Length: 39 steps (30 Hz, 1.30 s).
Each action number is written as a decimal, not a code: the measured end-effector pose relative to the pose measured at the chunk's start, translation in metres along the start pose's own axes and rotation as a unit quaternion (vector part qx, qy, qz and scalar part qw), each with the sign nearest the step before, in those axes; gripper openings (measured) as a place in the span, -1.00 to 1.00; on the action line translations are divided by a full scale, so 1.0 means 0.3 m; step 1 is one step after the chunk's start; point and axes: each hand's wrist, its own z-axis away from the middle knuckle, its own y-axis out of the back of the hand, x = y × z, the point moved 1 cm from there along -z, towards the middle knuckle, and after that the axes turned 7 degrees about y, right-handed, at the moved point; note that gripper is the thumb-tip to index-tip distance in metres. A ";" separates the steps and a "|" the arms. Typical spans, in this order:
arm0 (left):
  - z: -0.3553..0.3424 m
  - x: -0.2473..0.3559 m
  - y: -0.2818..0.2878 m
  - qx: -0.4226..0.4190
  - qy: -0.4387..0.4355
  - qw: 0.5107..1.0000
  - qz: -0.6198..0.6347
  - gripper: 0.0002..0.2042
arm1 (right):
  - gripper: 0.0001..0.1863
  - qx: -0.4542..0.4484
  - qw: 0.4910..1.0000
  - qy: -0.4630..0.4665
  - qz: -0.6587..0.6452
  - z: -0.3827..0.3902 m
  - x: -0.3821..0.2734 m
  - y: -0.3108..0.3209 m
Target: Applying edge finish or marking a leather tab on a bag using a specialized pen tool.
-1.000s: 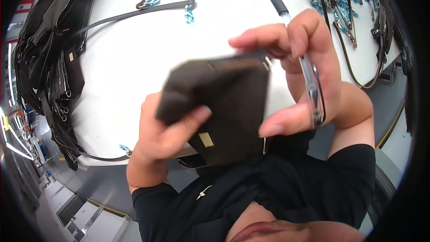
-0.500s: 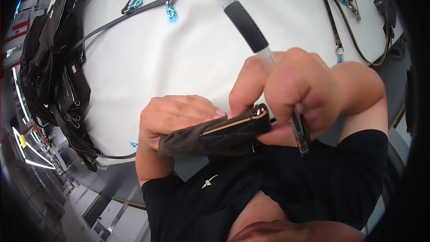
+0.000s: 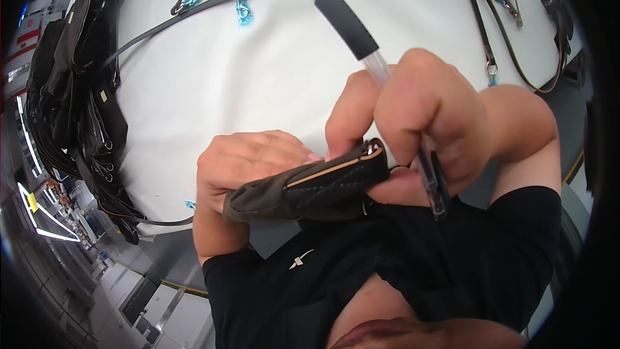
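Observation:
A small dark brown bag point(image 3: 310, 190) with a black stitched panel, a tan edge strip and a bit of metal at its right end is held up close to my chest. My left hand point(image 3: 252, 161) is closed on its left part, fingers along the far side and the thumb hidden. At the bag's right end, the thumb and forefinger of my right hand point(image 3: 426, 123) grip the corner. That same hand also keeps a clear pen point(image 3: 349, 24) with a black grip sleeve tucked between its fingers, slanting up to the left. Its capped lower end shows below the fist.
A heap of dark bags point(image 3: 84, 84) lies along the left of the white table point(image 3: 181, 90). Leather straps point(image 3: 174, 29) with metal hooks in blue wrapping lie at the far left; more straps point(image 3: 497, 19) lie at the far right. The near table edge runs behind my forearms.
Both hands, the bag and the pen have shifted slightly up and to the left in the picture. My hold on them looks the same.

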 end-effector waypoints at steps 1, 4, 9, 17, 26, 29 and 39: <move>-0.001 0.002 -0.004 0.007 0.006 1.000 0.010 -0.74 | -0.64 -0.001 1.000 -0.001 0.000 0.001 0.000 0.001; -0.007 0.012 -0.016 0.011 0.024 1.000 0.013 -0.76 | -0.63 -0.007 1.000 -0.005 0.001 0.003 -0.002 0.012; 0.003 0.032 0.033 -0.009 0.045 0.999 0.003 -0.67 | -0.61 0.005 1.000 0.013 0.022 -0.013 -0.010 0.025; -0.029 -0.026 0.099 0.257 0.141 0.938 0.183 -0.37 | -0.31 0.087 0.962 -0.237 0.102 -0.026 0.081 0.006; -0.025 -0.018 0.171 0.299 0.071 0.871 0.382 -0.39 | -0.40 0.028 0.956 -0.291 0.023 -0.025 0.118 -0.033; -0.035 -0.026 0.168 0.253 0.059 0.878 0.402 -0.34 | -0.51 0.030 0.953 -0.295 -0.059 -0.022 0.127 -0.016; -0.045 -0.008 0.141 0.358 0.187 0.896 0.186 -0.43 | -0.61 0.126 0.928 -0.048 0.346 -0.309 -0.212 0.308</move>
